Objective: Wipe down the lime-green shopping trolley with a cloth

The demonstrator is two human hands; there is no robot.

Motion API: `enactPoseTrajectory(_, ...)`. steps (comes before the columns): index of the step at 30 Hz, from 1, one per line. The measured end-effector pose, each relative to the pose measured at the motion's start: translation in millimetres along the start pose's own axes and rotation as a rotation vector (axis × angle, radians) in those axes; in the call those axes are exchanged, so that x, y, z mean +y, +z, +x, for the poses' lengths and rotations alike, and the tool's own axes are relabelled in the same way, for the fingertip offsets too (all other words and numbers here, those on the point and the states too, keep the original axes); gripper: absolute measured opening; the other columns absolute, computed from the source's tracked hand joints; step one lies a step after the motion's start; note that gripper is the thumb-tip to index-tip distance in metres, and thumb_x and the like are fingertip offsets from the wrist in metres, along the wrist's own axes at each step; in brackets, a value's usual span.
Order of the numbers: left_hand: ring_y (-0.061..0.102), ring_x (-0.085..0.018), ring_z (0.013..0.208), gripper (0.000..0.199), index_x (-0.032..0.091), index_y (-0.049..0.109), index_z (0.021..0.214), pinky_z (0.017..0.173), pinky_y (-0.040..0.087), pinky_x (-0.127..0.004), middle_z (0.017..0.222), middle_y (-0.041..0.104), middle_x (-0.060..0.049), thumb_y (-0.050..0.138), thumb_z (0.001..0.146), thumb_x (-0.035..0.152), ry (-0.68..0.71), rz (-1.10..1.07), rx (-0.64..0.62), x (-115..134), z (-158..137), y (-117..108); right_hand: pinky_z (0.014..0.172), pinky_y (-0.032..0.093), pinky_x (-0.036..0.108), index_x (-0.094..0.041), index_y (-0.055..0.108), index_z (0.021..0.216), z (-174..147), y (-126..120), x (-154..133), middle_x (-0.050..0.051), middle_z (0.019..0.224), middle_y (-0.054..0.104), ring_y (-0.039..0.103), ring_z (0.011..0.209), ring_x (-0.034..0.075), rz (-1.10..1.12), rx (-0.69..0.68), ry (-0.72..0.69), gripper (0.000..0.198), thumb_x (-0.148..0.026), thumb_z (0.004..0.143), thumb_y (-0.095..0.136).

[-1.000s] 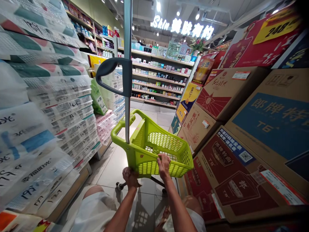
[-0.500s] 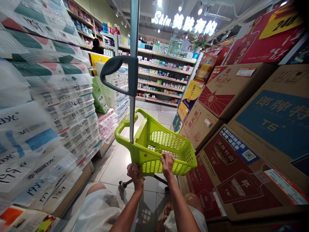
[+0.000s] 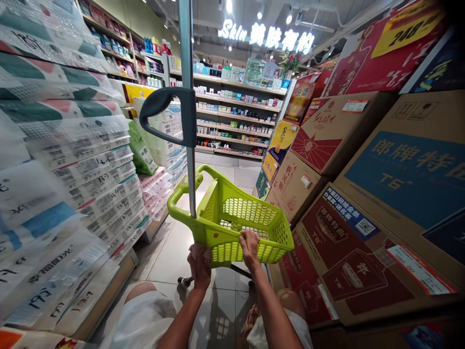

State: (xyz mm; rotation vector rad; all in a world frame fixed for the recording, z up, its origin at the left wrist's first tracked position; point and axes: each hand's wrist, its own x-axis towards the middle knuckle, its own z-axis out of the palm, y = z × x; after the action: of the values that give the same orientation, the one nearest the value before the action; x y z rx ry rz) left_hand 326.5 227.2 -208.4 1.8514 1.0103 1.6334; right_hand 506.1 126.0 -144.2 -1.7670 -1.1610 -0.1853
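Observation:
A lime-green shopping cart (image 3: 250,220) with a perforated basket stands before my knees. A metal pole with a dark grey loop handle (image 3: 189,118) rises from its left end. My right hand (image 3: 250,246) grips the near rim of the basket, its fingers curled over the edge. Lower on the left, my left hand (image 3: 199,266) is closed against the cart's near side, below the pole. A crumpled, pinkish-brown patch shows at its fingers; what it is, I cannot make out.
Stacked tissue packs (image 3: 105,189) line the left side of the aisle. Large cardboard boxes (image 3: 410,165) are piled close on the right. Shelves of small goods (image 3: 236,111) stand across the far end. Pale floor tiles (image 3: 163,264) show around the cart's wheels.
The view has shifted slightly, so the cart and shelves sit further left. My left hand has moved up a little against the cart's side. My right hand keeps its hold on the rim.

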Motion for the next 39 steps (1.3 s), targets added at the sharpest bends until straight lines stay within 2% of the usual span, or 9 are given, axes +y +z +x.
enactPoseTrajectory(7,0.047,-0.032,0.128,0.045,0.02,0.057,0.124,0.111,0.043,-0.055,0.13,0.056,-0.015,0.058,0.078,0.019,0.212,0.049,0.174,40,111,5,0.103,0.032,0.041,-0.023,0.059,0.102,0,-5,-4,0.003,0.097,0.064,0.061,0.1,0.022,0.011,0.046,-0.022,0.033,-0.045,0.105,0.035)
enactPoseTrajectory(13,0.055,-0.031,0.114,0.025,0.023,0.064,0.114,0.091,0.053,-0.048,0.122,0.06,-0.014,0.056,0.091,0.026,0.395,0.218,-0.021,28,59,-11,0.104,0.032,0.04,-0.022,0.061,0.104,-3,-5,-5,0.003,0.098,0.064,0.06,0.101,0.022,0.048,0.019,-0.015,0.036,-0.048,0.106,0.035)
enactPoseTrajectory(16,0.057,-0.03,0.115,0.038,0.024,0.061,0.119,0.096,0.052,-0.048,0.12,0.062,-0.012,0.055,0.082,0.019,0.369,0.176,0.035,40,73,-19,0.104,0.032,0.041,-0.022,0.061,0.103,-2,-7,-2,0.003,0.098,0.065,0.061,0.102,0.022,0.063,0.002,-0.012,0.038,-0.048,0.106,0.034)
enactPoseTrajectory(19,0.053,-0.031,0.122,0.054,0.025,0.057,0.122,0.107,0.046,-0.054,0.126,0.06,-0.01,0.054,0.07,0.012,0.319,0.1,0.123,69,125,-24,0.105,0.032,0.041,-0.022,0.061,0.103,-3,-9,-2,0.003,0.099,0.066,0.061,0.104,0.023,0.048,-0.013,0.002,0.039,-0.048,0.106,0.033)
enactPoseTrajectory(23,0.055,-0.029,0.116,0.055,0.024,0.054,0.116,0.106,0.048,-0.055,0.117,0.06,-0.009,0.054,0.063,0.009,0.357,0.017,0.094,88,176,-25,0.107,0.032,0.042,-0.021,0.063,0.111,-7,-4,-17,0.006,0.107,0.069,0.061,0.109,0.023,-0.023,-0.043,0.014,0.038,-0.046,0.106,0.035)
enactPoseTrajectory(26,0.055,-0.028,0.116,0.053,0.023,0.051,0.115,0.107,0.048,-0.052,0.117,0.057,-0.01,0.052,0.065,0.006,0.269,0.028,0.09,80,178,-23,0.109,0.033,0.04,-0.02,0.062,0.123,-5,-2,-37,0.009,0.118,0.069,0.06,0.117,0.023,-0.118,-0.112,-0.007,0.038,-0.043,0.106,0.037)
enactPoseTrajectory(30,0.053,-0.027,0.117,0.049,0.023,0.052,0.115,0.107,0.05,-0.047,0.121,0.051,-0.012,0.048,0.07,0.002,0.114,0.169,0.041,65,159,-22,0.099,0.041,0.035,-0.022,0.054,0.14,4,-12,-54,0.011,0.129,0.069,0.063,0.118,0.025,-0.349,-0.392,-0.105,0.043,-0.041,0.102,0.051)
enactPoseTrajectory(33,0.053,-0.027,0.114,0.049,0.022,0.056,0.115,0.103,0.051,-0.048,0.119,0.05,-0.012,0.048,0.071,0.002,0.136,0.257,-0.055,57,155,-19,0.081,0.042,0.03,-0.022,0.059,0.13,6,-22,-55,0.01,0.114,0.074,0.07,0.099,0.024,-0.529,-0.558,-0.01,0.03,-0.032,0.104,0.049)
enactPoseTrajectory(39,0.05,-0.033,0.115,0.049,0.02,0.062,0.122,0.103,0.046,-0.056,0.123,0.051,-0.016,0.049,0.078,0.004,0.043,0.535,-0.125,63,193,-9,0.069,0.038,0.027,-0.02,0.059,0.11,-5,-15,-74,0.007,0.1,0.076,0.072,0.086,0.021,-0.532,-0.624,0.001,0.02,-0.023,0.107,0.04)
